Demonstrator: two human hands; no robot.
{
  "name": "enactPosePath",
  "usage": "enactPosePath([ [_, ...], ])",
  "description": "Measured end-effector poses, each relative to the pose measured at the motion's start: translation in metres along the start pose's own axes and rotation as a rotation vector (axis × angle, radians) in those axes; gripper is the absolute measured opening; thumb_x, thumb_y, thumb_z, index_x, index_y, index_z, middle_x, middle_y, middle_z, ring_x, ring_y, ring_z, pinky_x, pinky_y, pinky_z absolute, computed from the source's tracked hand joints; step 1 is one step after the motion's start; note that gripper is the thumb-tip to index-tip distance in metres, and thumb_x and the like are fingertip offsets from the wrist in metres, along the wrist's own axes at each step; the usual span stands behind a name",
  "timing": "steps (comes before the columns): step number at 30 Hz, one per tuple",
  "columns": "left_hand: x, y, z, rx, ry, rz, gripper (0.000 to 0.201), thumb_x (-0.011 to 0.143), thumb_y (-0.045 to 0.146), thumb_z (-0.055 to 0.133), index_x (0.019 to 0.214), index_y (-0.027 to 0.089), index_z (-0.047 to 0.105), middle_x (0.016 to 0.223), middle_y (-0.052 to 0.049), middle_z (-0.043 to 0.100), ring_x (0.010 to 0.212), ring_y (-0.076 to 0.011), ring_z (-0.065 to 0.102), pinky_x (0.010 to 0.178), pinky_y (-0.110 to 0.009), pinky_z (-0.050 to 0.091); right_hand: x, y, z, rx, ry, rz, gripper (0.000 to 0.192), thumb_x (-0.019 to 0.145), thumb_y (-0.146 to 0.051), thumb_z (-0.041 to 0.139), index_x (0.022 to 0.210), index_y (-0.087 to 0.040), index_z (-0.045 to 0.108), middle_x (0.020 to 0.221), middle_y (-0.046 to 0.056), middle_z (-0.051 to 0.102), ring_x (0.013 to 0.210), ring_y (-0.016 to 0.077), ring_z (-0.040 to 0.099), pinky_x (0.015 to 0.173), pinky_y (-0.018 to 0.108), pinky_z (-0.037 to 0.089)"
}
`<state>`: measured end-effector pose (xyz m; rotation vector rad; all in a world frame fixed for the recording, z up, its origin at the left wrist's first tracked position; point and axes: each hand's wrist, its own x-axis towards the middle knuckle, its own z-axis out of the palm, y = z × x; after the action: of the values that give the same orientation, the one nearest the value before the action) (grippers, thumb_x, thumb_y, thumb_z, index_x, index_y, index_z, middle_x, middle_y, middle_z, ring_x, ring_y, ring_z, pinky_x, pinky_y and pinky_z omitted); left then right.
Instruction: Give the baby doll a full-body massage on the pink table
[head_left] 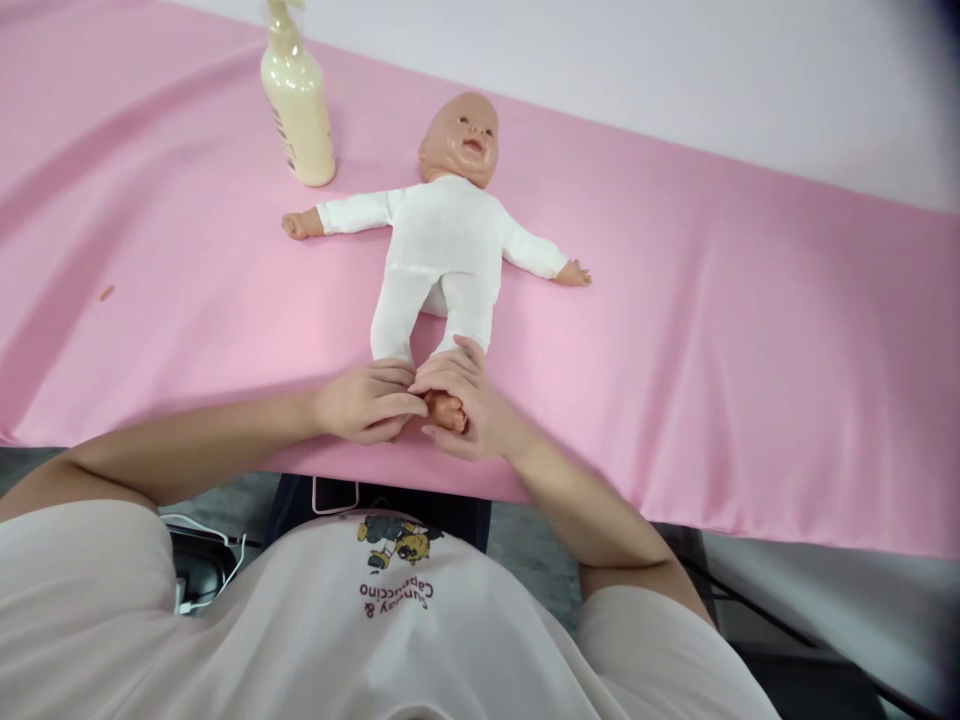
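Observation:
A baby doll [448, 230] in a white cloth suit lies on its back, arms spread and head away from me. My right hand [480, 410] is wrapped around one of its feet, and the bare foot [446, 411] shows between thumb and fingers. My left hand [367, 402] curls over the other lower leg, hiding most of that foot. The fingertips of both hands meet or nearly meet between the doll's legs. Both of the doll's hands rest on the pink cloth.
Pink cloth [675, 350] covers the table, with its near edge just below my hands. A cream pump bottle [300, 115] stands upright at the back left. A small brownish piece [106, 293] lies on the cloth at left. Behind the table is a pale surface [675, 70].

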<state>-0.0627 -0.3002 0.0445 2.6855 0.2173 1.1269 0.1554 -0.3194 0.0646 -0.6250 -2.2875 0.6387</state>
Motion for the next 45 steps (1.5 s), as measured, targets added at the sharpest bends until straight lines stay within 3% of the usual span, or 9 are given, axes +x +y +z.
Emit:
enactPosePath([
  [4, 0.000, -0.001, 0.000, 0.000, -0.012, -0.031, 0.023, 0.087, 0.012, 0.047, 0.107, 0.021, 0.054, 0.085, -0.006, 0.073, 0.087, -0.0202, 0.071, 0.085, -0.037, 0.060, -0.001, 0.001, 0.002, -0.044, -0.021, 0.005, 0.028, 0.087, -0.029, 0.056, 0.114, -0.026, 0.053, 0.105, 0.004, 0.067, 0.104, 0.0246, 0.062, 0.120, 0.054, 0.019],
  [12, 0.003, -0.001, 0.000, -0.049, -0.011, -0.032, 0.025, 0.086, 0.009, 0.046, 0.107, 0.020, 0.055, 0.086, -0.008, 0.073, 0.088, -0.0209, 0.070, 0.084, -0.036, 0.059, -0.004, 0.004, 0.008, -0.031, 0.070, 0.007, 0.022, 0.093, -0.032, 0.043, 0.110, -0.025, 0.055, 0.097, 0.003, 0.067, 0.098, 0.0232, 0.064, 0.120, 0.053, 0.020],
  [16, 0.001, -0.001, 0.001, -0.080, -0.141, -0.049, 0.023, 0.088, 0.011, 0.045, 0.100, 0.022, 0.061, 0.083, -0.006, 0.074, 0.086, -0.0199, 0.071, 0.092, -0.038, 0.056, -0.005, 0.004, 0.009, -0.061, 0.060, 0.030, 0.026, 0.093, -0.033, 0.042, 0.113, -0.025, 0.057, 0.094, 0.003, 0.068, 0.098, 0.0241, 0.065, 0.120, 0.054, 0.020],
  [19, -0.002, -0.001, 0.002, -0.094, -0.233, -0.001, 0.023, 0.091, 0.017, 0.045, 0.101, 0.021, 0.066, 0.093, -0.008, 0.077, 0.092, -0.0222, 0.072, 0.097, -0.041, 0.054, -0.006, 0.004, 0.010, -0.056, 0.088, 0.015, 0.029, 0.093, -0.031, 0.042, 0.117, -0.025, 0.057, 0.091, 0.002, 0.069, 0.095, 0.0235, 0.065, 0.120, 0.054, 0.022],
  [28, -0.004, 0.000, 0.005, -0.117, -0.255, 0.017, 0.029, 0.094, 0.017, 0.045, 0.112, 0.016, 0.069, 0.111, -0.014, 0.075, 0.106, -0.0241, 0.069, 0.103, -0.040, 0.050, -0.006, 0.004, 0.008, -0.074, 0.130, -0.021, 0.044, 0.092, -0.026, 0.040, 0.133, -0.027, 0.055, 0.088, -0.001, 0.068, 0.093, 0.0207, 0.066, 0.122, 0.050, 0.022],
  [34, -0.007, -0.001, 0.006, -0.139, -0.347, -0.047, 0.032, 0.095, 0.022, 0.044, 0.115, 0.020, 0.070, 0.117, -0.013, 0.075, 0.114, -0.0256, 0.067, 0.105, -0.044, 0.048, -0.006, 0.002, 0.008, -0.076, 0.175, -0.007, 0.032, 0.089, -0.026, 0.043, 0.113, -0.026, 0.064, 0.085, -0.001, 0.071, 0.090, 0.0216, 0.067, 0.120, 0.050, 0.025],
  [39, -0.007, -0.002, 0.009, -0.157, -0.347, -0.055, 0.033, 0.096, 0.024, 0.044, 0.115, 0.020, 0.070, 0.113, -0.013, 0.075, 0.109, -0.0250, 0.068, 0.107, -0.044, 0.047, -0.005, 0.002, 0.009, -0.062, 0.205, 0.002, 0.018, 0.092, -0.029, 0.043, 0.089, -0.026, 0.060, 0.080, -0.001, 0.069, 0.086, 0.0204, 0.066, 0.119, 0.050, 0.026],
  [45, -0.006, -0.002, 0.008, -0.158, -0.320, -0.027, 0.034, 0.098, 0.025, 0.041, 0.115, 0.019, 0.070, 0.111, -0.013, 0.076, 0.105, -0.0252, 0.068, 0.105, -0.043, 0.047, -0.006, 0.006, 0.011, 0.010, 0.229, -0.026, 0.038, 0.099, -0.040, 0.025, 0.083, -0.026, 0.056, 0.077, -0.001, 0.068, 0.085, 0.0210, 0.065, 0.118, 0.050, 0.025],
])
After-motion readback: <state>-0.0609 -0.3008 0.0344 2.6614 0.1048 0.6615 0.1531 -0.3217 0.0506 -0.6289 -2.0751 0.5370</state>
